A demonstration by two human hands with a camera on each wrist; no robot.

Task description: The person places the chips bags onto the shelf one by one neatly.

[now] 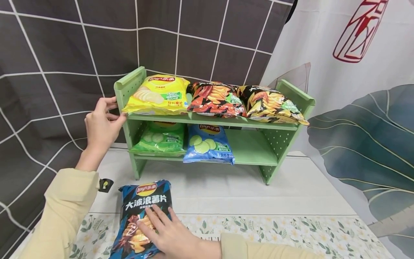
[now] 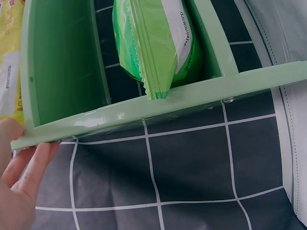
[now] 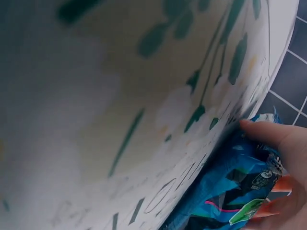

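Observation:
My left hand (image 1: 102,124) pinches the front edge of the left side panel of a green two-tier shelf (image 1: 207,120). In the left wrist view the thumb is on the near face of the panel and the fingers (image 2: 36,167) lie along its outer side. My right hand (image 1: 173,233) rests with spread, fairly straight fingers on a dark blue bag of potato chips (image 1: 147,194). That bag lies flat on the table, front side up, before the shelf's left end. The right wrist view has the thumb (image 3: 264,132) along the bag's side, close to the tabletop.
On the upper tier lie a yellow chip bag (image 1: 158,95), a red one (image 1: 216,100) and a black-and-yellow one (image 1: 271,104). Below are a green bag (image 1: 160,138) and a blue bag (image 1: 208,144). A floral cloth (image 1: 258,230) covers the table front; a dark checked curtain (image 1: 64,43) hangs behind.

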